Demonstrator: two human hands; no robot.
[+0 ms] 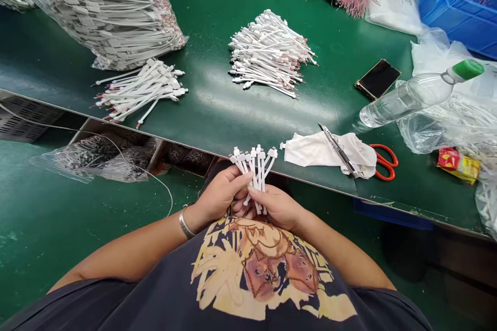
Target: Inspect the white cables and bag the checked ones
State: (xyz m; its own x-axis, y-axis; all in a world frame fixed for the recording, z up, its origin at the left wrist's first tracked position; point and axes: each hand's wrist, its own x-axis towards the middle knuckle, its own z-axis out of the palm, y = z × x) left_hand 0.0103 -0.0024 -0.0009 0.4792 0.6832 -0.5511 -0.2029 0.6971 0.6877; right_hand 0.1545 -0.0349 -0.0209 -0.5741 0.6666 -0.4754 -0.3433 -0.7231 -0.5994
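Close to my body, at the table's front edge, my left hand and my right hand are closed together on a small bunch of short white cables. White connectors at the far ends fan out above my thumbs. The fingers underneath are partly hidden. Beyond my hands lies a larger pile of the same white cables, some with reddish wire tips. A smaller cable pile rests to the left, near the edge.
A tall bagged stack of white cables stands at the left. To the right are a white cloth with a cutter knife on it, red-handled scissors, a phone, a water bottle and a blue bin.
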